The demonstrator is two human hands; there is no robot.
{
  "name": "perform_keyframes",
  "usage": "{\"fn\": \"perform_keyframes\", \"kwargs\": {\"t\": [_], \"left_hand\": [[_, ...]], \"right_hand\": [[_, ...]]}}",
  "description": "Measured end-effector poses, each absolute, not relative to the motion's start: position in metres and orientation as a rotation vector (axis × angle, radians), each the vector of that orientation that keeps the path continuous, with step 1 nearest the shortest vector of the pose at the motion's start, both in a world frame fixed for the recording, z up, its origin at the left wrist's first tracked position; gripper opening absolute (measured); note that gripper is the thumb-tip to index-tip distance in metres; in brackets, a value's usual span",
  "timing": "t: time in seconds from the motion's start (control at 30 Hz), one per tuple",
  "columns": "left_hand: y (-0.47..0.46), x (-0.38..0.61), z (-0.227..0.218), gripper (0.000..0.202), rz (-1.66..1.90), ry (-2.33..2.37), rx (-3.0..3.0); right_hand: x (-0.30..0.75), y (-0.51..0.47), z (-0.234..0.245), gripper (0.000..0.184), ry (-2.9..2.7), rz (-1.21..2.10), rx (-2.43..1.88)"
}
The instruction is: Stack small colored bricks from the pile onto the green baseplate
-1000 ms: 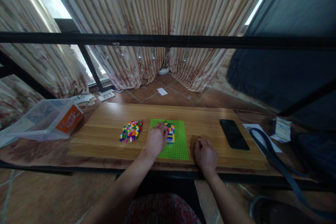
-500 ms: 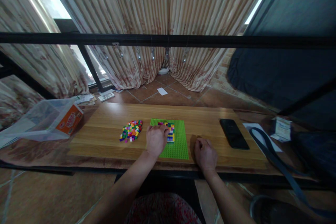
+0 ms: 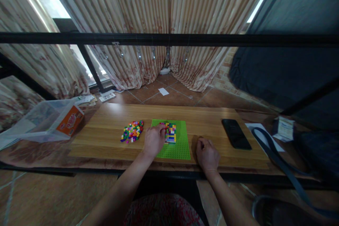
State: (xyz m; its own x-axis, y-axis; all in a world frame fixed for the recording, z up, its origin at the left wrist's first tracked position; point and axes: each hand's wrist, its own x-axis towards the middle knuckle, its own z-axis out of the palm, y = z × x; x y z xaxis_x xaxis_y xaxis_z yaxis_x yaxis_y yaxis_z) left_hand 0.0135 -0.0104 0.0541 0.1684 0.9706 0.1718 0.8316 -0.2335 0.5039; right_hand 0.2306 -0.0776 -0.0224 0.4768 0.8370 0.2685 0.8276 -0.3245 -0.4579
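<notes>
My left hand point(image 3: 153, 140) is over the left part of a green studded baseplate point(image 3: 182, 148), its fingers pinched together at the left edge of a block of colourful toy bricks point(image 3: 171, 133). Whatever is between those fingertips, if anything, is hidden. The bricks form a low, many-coloured patch on the plate. Left of the plate lies a loose pile of small bricks point(image 3: 133, 130) in mixed colours. My right hand point(image 3: 208, 153) rests curled on the wooden board, just right of the plate; its fingers are closed and what is inside cannot be seen.
A black phone point(image 3: 236, 134) lies on the wooden board point(image 3: 100, 144) to the right. Off its left end stands a clear plastic box point(image 3: 47, 120) with an orange label. A blue strap point(image 3: 280, 162) and white paper lie at the right. A dark rail crosses beyond the board.
My left hand has shifted slightly left, baring more of the brick patch. My right hand has stayed in place.
</notes>
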Motion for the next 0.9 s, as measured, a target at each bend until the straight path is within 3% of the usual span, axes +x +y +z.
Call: {"fn": "perform_keyframes", "kwargs": {"t": [0.9], "left_hand": [[-0.011, 0.028, 0.066, 0.022, 0.591, 1.859, 2.075]], "right_hand": [[0.232, -0.078, -0.023, 0.03, -1.386, 0.025, -2.201]]}}
